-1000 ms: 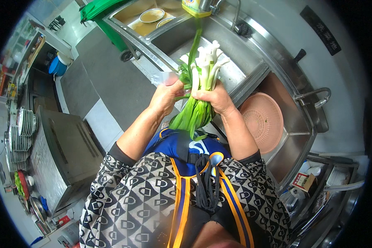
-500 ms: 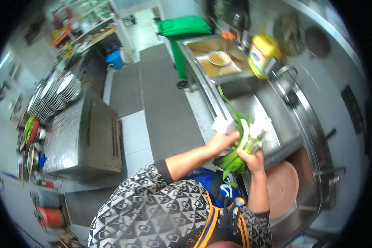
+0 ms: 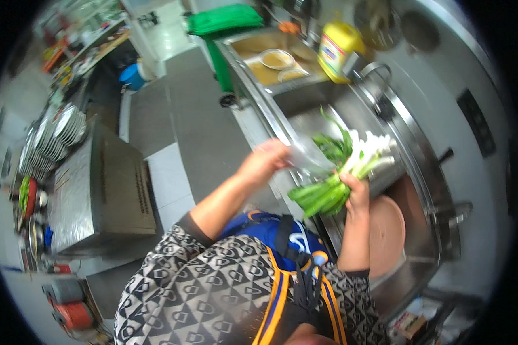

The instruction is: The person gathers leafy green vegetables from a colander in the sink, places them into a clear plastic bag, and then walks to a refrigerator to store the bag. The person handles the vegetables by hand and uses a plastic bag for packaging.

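Parted wider than in the earlier frame, the hands work beside the middle sink (image 3: 311, 95). Close by, the right hand (image 3: 357, 192) wraps snugly round the scallions (image 3: 319, 196) at the sink's near edge; the left hand (image 3: 269, 156), blurred, left of it, seems pinched on clear plastic (image 3: 311, 154). I'd grip firmly without crushing stems, easing the plastic so the loose greens (image 3: 335, 147) beyond don't snag.
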### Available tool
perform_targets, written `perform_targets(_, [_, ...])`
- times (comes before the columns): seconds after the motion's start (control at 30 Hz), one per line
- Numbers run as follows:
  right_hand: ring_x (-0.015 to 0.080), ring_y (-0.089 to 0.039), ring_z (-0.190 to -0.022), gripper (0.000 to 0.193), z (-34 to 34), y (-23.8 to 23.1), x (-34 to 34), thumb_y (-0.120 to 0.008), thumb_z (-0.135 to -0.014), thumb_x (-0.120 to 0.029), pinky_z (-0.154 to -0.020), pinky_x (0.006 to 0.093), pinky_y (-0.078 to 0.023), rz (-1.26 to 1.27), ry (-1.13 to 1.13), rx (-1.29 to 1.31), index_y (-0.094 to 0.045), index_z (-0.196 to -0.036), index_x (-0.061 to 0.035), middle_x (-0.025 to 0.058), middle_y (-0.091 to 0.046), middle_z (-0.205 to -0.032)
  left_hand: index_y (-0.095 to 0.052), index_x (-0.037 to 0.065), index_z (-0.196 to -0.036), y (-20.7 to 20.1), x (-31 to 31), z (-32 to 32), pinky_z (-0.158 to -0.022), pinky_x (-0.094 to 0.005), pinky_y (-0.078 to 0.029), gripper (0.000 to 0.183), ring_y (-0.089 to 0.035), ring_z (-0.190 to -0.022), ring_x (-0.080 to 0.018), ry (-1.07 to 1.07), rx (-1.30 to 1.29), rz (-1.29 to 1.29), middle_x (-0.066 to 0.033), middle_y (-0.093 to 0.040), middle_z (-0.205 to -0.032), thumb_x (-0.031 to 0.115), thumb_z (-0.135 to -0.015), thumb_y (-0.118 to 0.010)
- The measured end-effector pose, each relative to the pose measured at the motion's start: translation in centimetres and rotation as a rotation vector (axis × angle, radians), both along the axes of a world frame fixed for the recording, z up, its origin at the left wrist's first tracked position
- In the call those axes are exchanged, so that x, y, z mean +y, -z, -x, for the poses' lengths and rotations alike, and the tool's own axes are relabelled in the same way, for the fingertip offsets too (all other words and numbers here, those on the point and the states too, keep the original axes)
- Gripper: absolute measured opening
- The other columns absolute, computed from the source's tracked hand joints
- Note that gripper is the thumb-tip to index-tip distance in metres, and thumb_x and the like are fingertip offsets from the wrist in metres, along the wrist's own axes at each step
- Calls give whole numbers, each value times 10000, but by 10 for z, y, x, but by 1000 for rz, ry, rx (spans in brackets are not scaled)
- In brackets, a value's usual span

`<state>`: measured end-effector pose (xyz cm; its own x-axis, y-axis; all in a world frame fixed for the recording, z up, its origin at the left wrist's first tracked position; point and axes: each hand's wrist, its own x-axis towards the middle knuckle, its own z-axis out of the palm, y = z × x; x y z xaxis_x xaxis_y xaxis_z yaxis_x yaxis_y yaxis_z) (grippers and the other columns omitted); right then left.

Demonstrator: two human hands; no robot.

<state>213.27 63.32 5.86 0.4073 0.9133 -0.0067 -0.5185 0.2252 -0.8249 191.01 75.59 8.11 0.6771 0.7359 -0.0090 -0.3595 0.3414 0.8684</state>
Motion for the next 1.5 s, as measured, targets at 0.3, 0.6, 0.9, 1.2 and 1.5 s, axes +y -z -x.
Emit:
perform_targets(0.3, [247, -542, -898, 525, -9, -18, -17, -626, -618, -99, -910, 426, -427, -119, -143, 144, -467, -1119, -103, 135, -517, -987, -509, 101, -709, -25, 11, 0, -667, -305, -522, 217, -605, -726, -140, -101, 190, 94, -39, -601, -766, 207, -815, -665])
perform_targets(0.6, [151, -591, -800, 335, 41, -30, 3, -687, -671, -26, -727, 283, -488, 28, -148, -193, -579, -986, 3, 48, -598, -885, -420, 116, -565, -16, -24, -35, -505, -220, -379, 332, -410, -547, -38, -53, 350, -208, 43, -474, -596, 131, -784, -669])
perform_targets(0.9, [191, -599, -760, 399, 30, -24, 5, -629, -680, -20, -708, 309, -510, 37, -68, -82, -521, -1061, 25, 88, -588, -868, -526, 74, -724, -12, -15, -21, -722, -302, -512, 154, -629, -782, -177, -16, 214, 47, -62, -620, -787, 130, -834, -618])
perform_targets(1.2, [224, -613, -739, 355, 18, -3, 2, -618, -687, -31, -706, 328, -522, 20, -71, 19, -534, -1022, 52, 128, -598, -857, -512, 25, -854, 1, 15, -6, -624, -274, -511, 137, -517, -639, -129, 75, -156, 620, -23, -502, -712, 151, -899, -537])
perform_targets(1.5, [200, -609, -701, 246, -50, 25, -14, -617, -713, -58, -683, 297, -510, 81, 98, 187, -587, -911, 84, 111, -616, -802, -546, 86, -873, -1, 27, 35, -463, -181, -271, 167, -368, -511, -40, 28, 397, -34, 55, -452, -645, 84, -736, -641])
